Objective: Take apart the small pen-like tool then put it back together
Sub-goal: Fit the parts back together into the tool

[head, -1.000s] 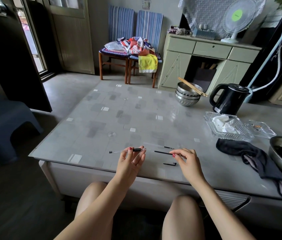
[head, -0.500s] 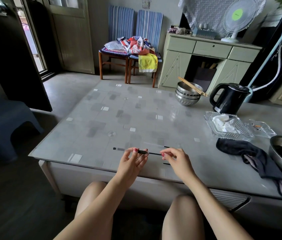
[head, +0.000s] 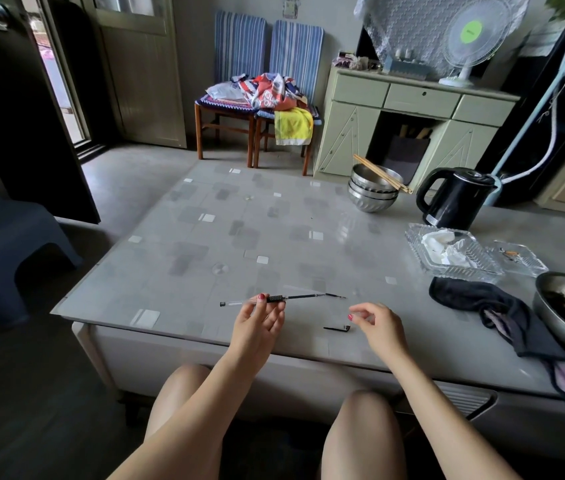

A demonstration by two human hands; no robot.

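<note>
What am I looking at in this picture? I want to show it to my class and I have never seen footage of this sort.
There is no machine here. A person sits at a low table wearing a camera on the head, so the one view looks forward and down past the knees at the hands. The left hand pinches a clear pen barrel with a dark refill sticking out of it. The right hand hangs open and holds nothing. Beside it a small black pen part lies on the table. Further right are a black kettle, stacked steel bowls with chopsticks, a glass tray and a dark cloth.
</note>
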